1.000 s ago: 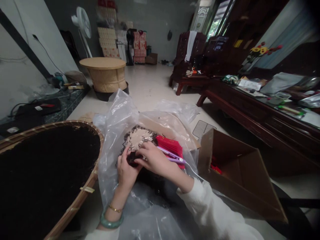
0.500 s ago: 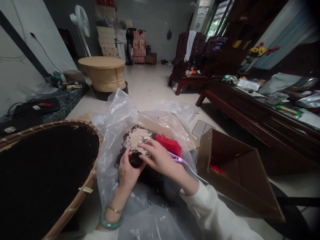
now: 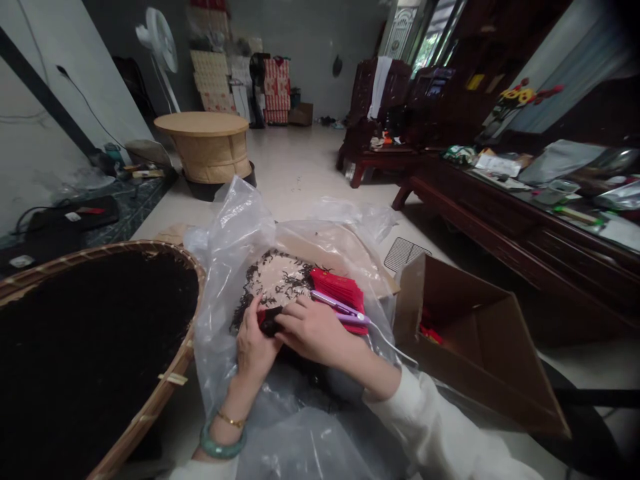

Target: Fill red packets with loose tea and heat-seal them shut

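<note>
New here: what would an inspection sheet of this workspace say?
Surface: clear plastic, with dark shreds lying inside.
Job's things: small dark item with red showing; stacked red packets; purple clamp tool across them; basket of dark material at left.
Clutter: wire rack on floor; assorted items on dark table.
Grip: left hand holds the small dark item; right hand is at it, hold unclear.
Cables: white cord from the tool; dark cable at left.
Surroundings: open cardboard box, white fan.

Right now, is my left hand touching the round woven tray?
Apart: the head view shows clear plastic sheeting in the gap between your left hand and the woven tray.
</note>
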`<state>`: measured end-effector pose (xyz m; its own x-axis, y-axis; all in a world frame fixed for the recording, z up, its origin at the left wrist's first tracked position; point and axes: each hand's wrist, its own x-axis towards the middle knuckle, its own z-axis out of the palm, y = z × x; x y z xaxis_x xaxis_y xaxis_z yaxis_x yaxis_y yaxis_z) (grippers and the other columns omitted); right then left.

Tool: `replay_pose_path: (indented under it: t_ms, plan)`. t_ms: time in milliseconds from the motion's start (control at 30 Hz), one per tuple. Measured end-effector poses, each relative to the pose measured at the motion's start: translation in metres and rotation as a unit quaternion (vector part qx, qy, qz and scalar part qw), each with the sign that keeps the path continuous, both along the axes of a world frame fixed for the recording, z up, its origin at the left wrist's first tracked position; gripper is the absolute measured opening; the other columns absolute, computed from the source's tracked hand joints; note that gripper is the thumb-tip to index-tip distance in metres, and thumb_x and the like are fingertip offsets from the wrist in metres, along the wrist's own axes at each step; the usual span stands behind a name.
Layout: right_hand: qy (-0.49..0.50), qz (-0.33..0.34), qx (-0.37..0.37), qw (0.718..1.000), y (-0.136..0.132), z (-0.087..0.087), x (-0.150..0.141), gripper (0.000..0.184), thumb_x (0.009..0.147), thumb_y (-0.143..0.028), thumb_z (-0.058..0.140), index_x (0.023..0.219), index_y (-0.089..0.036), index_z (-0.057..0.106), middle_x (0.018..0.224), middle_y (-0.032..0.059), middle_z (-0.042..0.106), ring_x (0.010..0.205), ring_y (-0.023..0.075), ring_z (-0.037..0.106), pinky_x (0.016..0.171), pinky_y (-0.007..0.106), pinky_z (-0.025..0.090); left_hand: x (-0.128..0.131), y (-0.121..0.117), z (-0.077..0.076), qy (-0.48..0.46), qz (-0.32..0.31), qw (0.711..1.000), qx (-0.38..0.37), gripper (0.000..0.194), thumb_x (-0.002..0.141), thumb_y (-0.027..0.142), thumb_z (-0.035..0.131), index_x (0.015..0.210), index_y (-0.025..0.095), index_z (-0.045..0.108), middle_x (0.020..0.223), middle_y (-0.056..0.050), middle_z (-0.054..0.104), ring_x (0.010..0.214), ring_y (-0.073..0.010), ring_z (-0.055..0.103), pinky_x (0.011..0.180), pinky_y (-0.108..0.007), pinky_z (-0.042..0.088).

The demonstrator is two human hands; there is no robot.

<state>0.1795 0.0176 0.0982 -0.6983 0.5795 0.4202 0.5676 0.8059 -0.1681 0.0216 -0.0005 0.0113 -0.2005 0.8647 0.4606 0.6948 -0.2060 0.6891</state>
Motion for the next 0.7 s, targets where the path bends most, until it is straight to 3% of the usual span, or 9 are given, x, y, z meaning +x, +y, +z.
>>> replay_pose_path:
  t_ms: [100, 167, 233, 300, 400, 567, 700]
  plan:
    - [-0.107, -0.039, -0.032, 0.993, 0.003, -0.002, -0.008, 0.012, 0.092, -0.022, 0.06, 0.087, -0.014, 0.068, 0.085, 0.0088, 0.066, 0.082, 0.0204, 0.055, 0.063, 0.029, 0.042, -0.002, 0.0, -0.002, -0.007, 0.0, 1.0, 0.002, 0.08, 0.07, 0.032, 0.075, 0.139, 0.017, 0.036, 0.1, -0.01, 0.068, 0.088, -0.0253, 0.07, 0.075, -0.037, 0.058]
    - [-0.143, -0.035, -0.051, 0.988, 0.008, -0.001, -0.009, 0.011, 0.092, -0.019, 0.06, 0.087, -0.013, 0.068, 0.085, 0.008, 0.067, 0.083, 0.0203, 0.055, 0.064, 0.029, 0.042, -0.007, 0.0, 0.001, 0.01, -0.035, 0.999, 0.03, 0.081, 0.074, 0.031, 0.072, 0.142, 0.017, 0.03, 0.108, -0.013, 0.066, 0.091, -0.0248, 0.07, 0.075, -0.037, 0.059]
    - [-0.152, -0.032, -0.062, 0.986, 0.012, 0.001, -0.007, 0.012, 0.094, -0.018, 0.058, 0.092, -0.013, 0.068, 0.084, 0.0074, 0.067, 0.084, 0.0199, 0.054, 0.065, 0.028, 0.041, -0.016, 0.002, 0.011, 0.057, -0.109, 0.991, 0.058, 0.063, 0.082, 0.027, 0.064, 0.138, 0.02, 0.036, 0.122, -0.015, 0.061, 0.1, -0.0241, 0.068, 0.078, -0.036, 0.058]
    - [-0.145, -0.032, -0.077, 0.986, 0.015, 0.003, -0.002, 0.013, 0.095, -0.019, 0.056, 0.099, -0.015, 0.068, 0.085, 0.0067, 0.067, 0.083, 0.019, 0.055, 0.064, 0.027, 0.04, -0.027, 0.004, 0.027, 0.129, -0.206, 0.97, 0.028, 0.04, 0.087, 0.02, 0.052, 0.127, 0.025, 0.048, 0.126, -0.011, 0.059, 0.105, -0.0216, 0.066, 0.082, -0.033, 0.057]
    - [-0.116, -0.023, -0.116, 0.986, 0.016, 0.004, 0.007, 0.017, 0.096, -0.02, 0.055, 0.109, -0.018, 0.066, 0.093, 0.0053, 0.069, 0.08, 0.0155, 0.058, 0.061, 0.024, 0.038, -0.041, 0.011, 0.052, 0.175, -0.29, 0.94, -0.03, 0.036, 0.086, 0.015, 0.047, 0.121, 0.023, 0.052, 0.117, -0.008, 0.064, 0.1, -0.0209, 0.067, 0.08, -0.032, 0.056]
    - [-0.132, 0.024, -0.129, 0.983, 0.02, 0.008, 0.016, 0.023, 0.097, -0.018, 0.053, 0.118, -0.019, 0.062, 0.098, 0.0046, 0.068, 0.075, 0.0128, 0.062, 0.061, 0.023, 0.038, -0.047, 0.023, 0.085, 0.294, -0.319, 0.893, -0.118, 0.011, 0.086, 0.024, 0.056, 0.095, 0.02, 0.06, 0.087, -0.004, 0.068, 0.076, -0.0207, 0.066, 0.065, -0.03, 0.049]
    - [-0.164, 0.059, -0.115, 0.978, 0.021, 0.009, 0.016, 0.02, 0.098, -0.017, 0.049, 0.113, -0.017, 0.061, 0.096, 0.0056, 0.068, 0.077, 0.0139, 0.062, 0.064, 0.024, 0.04, -0.041, 0.026, 0.096, 0.384, -0.336, 0.847, -0.152, 0.013, 0.086, 0.031, 0.062, 0.093, 0.021, 0.064, 0.087, -0.004, 0.07, 0.077, -0.0222, 0.066, 0.062, -0.029, 0.044]
